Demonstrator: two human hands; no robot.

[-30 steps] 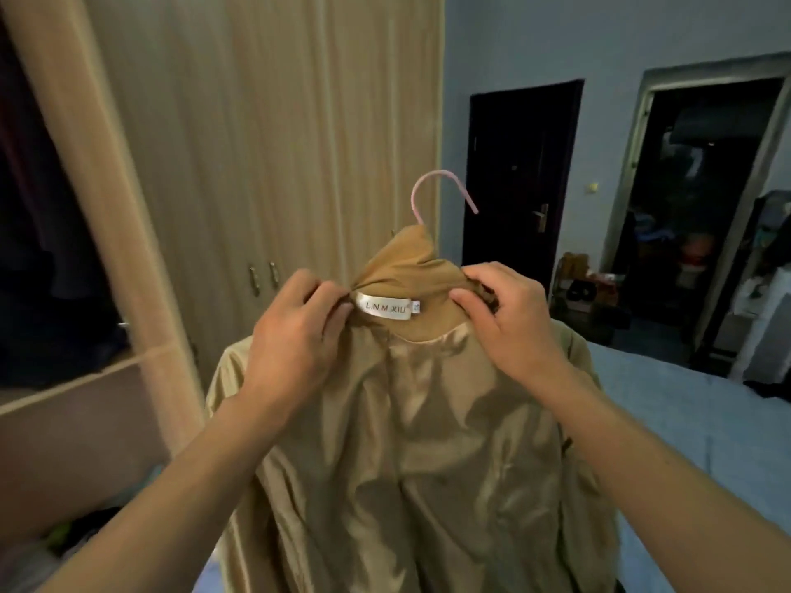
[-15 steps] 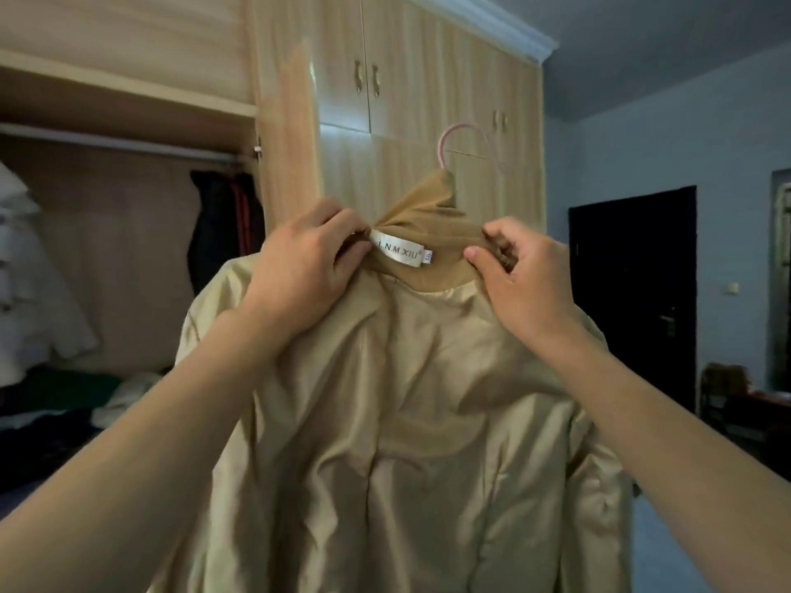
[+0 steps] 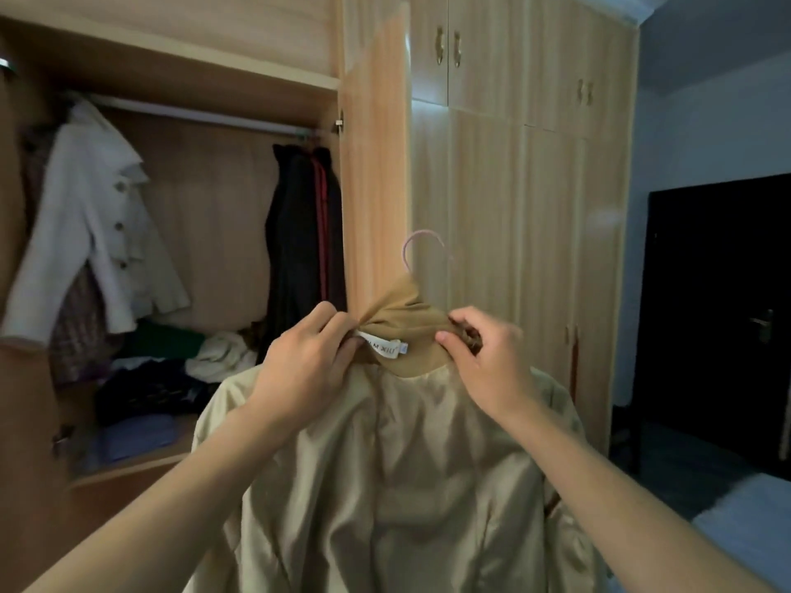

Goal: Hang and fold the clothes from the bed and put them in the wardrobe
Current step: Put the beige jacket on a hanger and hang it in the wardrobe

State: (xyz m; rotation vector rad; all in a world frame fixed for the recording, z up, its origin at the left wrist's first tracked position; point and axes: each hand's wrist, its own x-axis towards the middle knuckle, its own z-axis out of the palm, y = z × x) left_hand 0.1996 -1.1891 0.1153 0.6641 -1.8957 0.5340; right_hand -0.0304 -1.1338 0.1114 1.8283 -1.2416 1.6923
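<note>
A tan jacket (image 3: 406,477) with a shiny beige lining hangs on a pink hanger (image 3: 421,246), whose hook sticks up above the collar. A white label shows inside the collar. My left hand (image 3: 306,370) pinches the collar on its left side. On the right side my right hand (image 3: 486,361) pinches the collar too. I hold the jacket up in front of the open wardrobe (image 3: 205,216), whose rail (image 3: 201,117) runs across the top of the open compartment.
On the rail hang a white coat (image 3: 98,224) at the left and dark garments (image 3: 299,250) at the right. Loose clothes (image 3: 171,378) are piled on the shelf below. The open wardrobe door (image 3: 374,164) stands edge-on just behind the hanger. A dark room door (image 3: 719,318) is at the right.
My view has swung up and left from the closed wardrobe doors and the bed to the open compartment. Both hands kept their grip on the collar while the jacket moved toward the wardrobe.
</note>
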